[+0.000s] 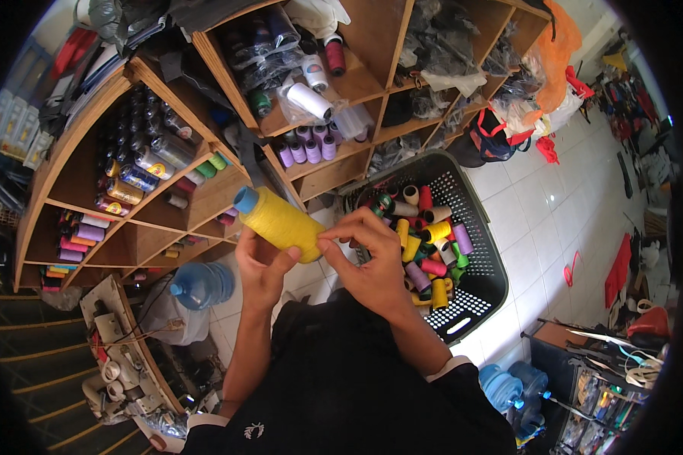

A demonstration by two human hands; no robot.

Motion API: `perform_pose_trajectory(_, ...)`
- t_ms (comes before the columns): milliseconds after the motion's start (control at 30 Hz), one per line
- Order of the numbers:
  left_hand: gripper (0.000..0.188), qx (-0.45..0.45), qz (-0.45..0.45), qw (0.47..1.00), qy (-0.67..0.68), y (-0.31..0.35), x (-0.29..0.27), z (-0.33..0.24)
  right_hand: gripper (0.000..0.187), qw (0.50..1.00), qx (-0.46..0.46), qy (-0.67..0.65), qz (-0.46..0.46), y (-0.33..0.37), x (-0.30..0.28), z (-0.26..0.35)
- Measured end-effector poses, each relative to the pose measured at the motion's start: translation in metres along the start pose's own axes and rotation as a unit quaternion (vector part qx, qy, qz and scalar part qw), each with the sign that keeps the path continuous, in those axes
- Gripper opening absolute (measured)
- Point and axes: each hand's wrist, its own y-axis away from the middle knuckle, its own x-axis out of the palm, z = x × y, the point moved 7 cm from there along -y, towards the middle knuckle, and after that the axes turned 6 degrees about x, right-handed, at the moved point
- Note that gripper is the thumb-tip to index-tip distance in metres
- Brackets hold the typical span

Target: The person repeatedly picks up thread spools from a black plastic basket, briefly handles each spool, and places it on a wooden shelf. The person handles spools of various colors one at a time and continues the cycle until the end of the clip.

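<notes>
A large yellow thread spool (pixel 282 220) with a blue core end is tilted in front of me. My left hand (pixel 263 267) is wrapped round its underside, thumb along the near side. At the spool's lower right end, my right hand (pixel 366 258) has thumb and forefinger pinched together close to the yellow thread. Whether a loose thread end lies in that pinch is too small to make out. Just right of my right hand stands a dark plastic basket (pixel 487 262) holding several thread spools, among them a purple spool (pixel 461 238) and a red spool (pixel 425 198).
Wooden shelves (pixel 273 125) with thread cones and plastic-wrapped goods rise ahead and to the left. A blue water bottle (pixel 205 286) and a sewing machine (pixel 118 379) stand at left. More blue bottles (pixel 502 388) are at lower right. Red cloth (pixel 618 273) lies on the tiled floor.
</notes>
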Motion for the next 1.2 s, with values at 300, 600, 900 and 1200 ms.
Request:
perform_pose_trajectory(300,0.056,0.002,-0.005,0.999,-0.045,-0.003,-0.007,0.012,0.013,0.99,0.123,-0.073,-0.007,0.013,-0.01,-0.059)
perform_pose_trajectory(600,0.055,-0.154,-0.048,0.986,0.034,0.014,-0.041,0.087,0.016,0.848,0.428,-0.16,-0.268,0.151,-0.141,-0.326)
perform_pose_trajectory(900,0.053,-0.181,-0.049,0.982,0.01,0.025,-0.061,0.107,0.017,0.838,0.455,0.048,-0.296,0.208,-0.204,-0.382)
perform_pose_trajectory(1200,0.049,-0.18,-0.051,0.982,-0.042,0.03,-0.071,0.097,0.023,0.953,0.29,-0.082,-0.04,0.071,-0.022,-0.203)
